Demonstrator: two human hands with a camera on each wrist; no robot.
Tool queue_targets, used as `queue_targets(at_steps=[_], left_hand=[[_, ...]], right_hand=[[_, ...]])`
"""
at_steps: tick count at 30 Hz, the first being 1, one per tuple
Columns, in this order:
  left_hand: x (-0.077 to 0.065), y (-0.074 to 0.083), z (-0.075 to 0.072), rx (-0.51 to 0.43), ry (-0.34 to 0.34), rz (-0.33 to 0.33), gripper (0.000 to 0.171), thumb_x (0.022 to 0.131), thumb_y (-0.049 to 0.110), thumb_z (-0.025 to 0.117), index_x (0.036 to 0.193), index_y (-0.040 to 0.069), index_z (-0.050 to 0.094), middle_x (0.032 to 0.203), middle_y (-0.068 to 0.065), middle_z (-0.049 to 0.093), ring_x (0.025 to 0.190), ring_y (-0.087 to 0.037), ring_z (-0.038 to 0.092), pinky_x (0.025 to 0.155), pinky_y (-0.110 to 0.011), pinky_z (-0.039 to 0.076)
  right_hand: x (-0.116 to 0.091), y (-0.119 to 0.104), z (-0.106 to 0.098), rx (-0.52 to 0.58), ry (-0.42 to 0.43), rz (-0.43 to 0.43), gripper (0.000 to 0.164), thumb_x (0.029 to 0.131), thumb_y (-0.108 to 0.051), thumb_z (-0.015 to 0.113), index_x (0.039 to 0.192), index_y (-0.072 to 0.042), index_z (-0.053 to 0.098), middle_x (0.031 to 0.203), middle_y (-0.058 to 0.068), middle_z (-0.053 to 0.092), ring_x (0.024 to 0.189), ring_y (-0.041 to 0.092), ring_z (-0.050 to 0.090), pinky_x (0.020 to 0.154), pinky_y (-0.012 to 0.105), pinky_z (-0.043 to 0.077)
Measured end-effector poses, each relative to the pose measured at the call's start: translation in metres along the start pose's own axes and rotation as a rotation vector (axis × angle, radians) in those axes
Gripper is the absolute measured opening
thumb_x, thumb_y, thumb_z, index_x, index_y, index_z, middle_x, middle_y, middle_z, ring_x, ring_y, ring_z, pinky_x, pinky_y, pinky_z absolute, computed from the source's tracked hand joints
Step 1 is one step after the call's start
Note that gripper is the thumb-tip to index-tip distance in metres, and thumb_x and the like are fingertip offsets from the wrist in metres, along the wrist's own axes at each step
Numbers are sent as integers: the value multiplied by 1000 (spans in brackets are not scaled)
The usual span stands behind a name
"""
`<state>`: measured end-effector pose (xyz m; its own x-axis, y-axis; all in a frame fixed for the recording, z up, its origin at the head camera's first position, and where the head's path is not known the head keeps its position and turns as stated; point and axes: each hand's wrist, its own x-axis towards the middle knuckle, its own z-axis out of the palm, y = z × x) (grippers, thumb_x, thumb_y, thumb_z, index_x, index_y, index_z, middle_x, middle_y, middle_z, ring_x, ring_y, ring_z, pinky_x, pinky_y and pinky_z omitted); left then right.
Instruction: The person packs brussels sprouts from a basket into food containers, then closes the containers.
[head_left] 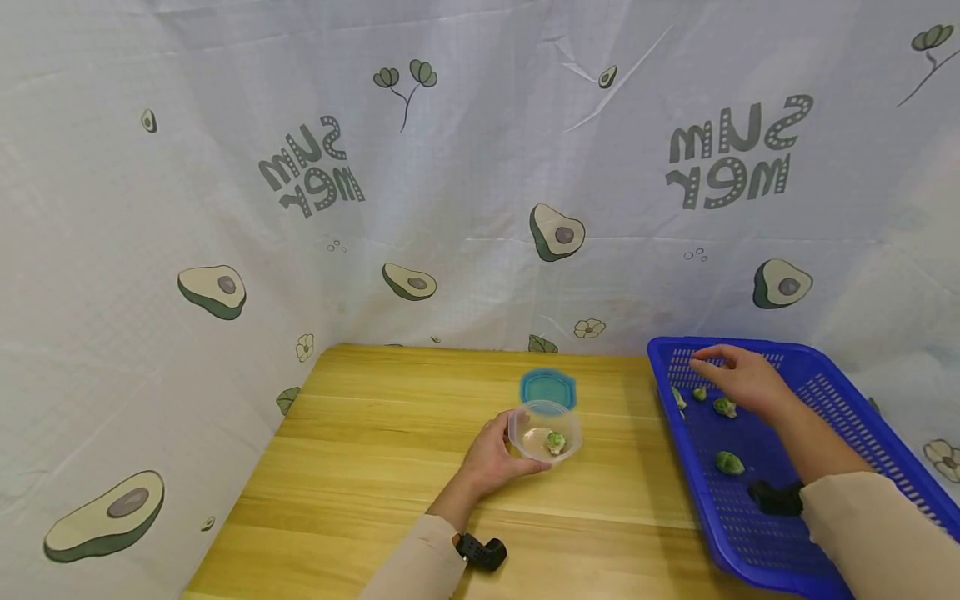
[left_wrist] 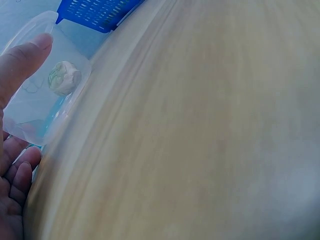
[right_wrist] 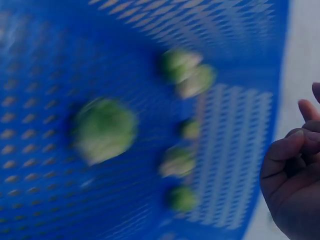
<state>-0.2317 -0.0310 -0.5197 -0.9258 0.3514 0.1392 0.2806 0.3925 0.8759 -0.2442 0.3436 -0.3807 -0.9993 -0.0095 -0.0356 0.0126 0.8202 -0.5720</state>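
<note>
My left hand (head_left: pixel 491 458) grips the side of a clear round plastic container (head_left: pixel 517 429), thumb on the near side and fingers round the far side. A single Brussels sprout (head_left: pixel 556 442) lies inside it; the left wrist view shows the sprout (left_wrist: pixel 65 78) through the clear wall. My right hand (head_left: pixel 746 383) is above the far part of a blue plastic basket (head_left: pixel 693 500), fingers loosely bent, with nothing visible in them. Below it are loose Brussels sprouts, one sprout (head_left: pixel 729 463) nearer me and another sprout (head_left: pixel 724 407) close under the hand.
A blue-green lid (head_left: pixel 549 388) lies on the wooden table (head_left: pixel 360 450) just behind the container. The basket's raised, slotted walls stand at the table's right side. A white printed curtain (head_left: pixel 465 167) hangs behind and along the sides.
</note>
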Motion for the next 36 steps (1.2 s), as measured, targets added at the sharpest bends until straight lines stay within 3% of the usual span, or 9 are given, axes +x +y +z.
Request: queue_targets(at_steps=[8,13,16,22,36], left_hand=[[-1,-2,0,22,8,3,88,59,53,81,132,21,44,117,10,50,107,-9,49,90,-30,42],[-1,0,0,19,-1,-11,90,59,53,82,133,21,44,118,11,50,106,-7,49,90,-28,41],[0,1,0,25,1,-10,91,59,53,82,134,21,43,118,10,50,107,-7,48,90,-28,41],[0,0,0,28,7,-5,91,59,52,82,134,19,43,118,7,50,107,-9,49,90,-29,41],[0,-1,0,29,13,-6,88,59,52,82,132,21,45,116,9,50,106,-9,49,90,-29,42]], right_hand=[[1,62,14,-18,5,121,65,95,-46,42,125,12,42,123,41,35,102,55,42,73,57,41],[-2,87,24,89,-42,222,72,92,-47,48,128,14,35,122,42,33,96,49,50,69,46,49],[-2,92,29,155,-52,267,77,89,-49,52,129,13,32,121,41,31,91,43,54,65,39,52],[-2,100,33,120,-36,265,76,89,-50,52,125,14,35,118,41,34,77,28,58,60,35,51],[-2,99,34,92,-14,284,72,88,-49,55,119,14,37,108,37,41,68,22,57,57,33,50]])
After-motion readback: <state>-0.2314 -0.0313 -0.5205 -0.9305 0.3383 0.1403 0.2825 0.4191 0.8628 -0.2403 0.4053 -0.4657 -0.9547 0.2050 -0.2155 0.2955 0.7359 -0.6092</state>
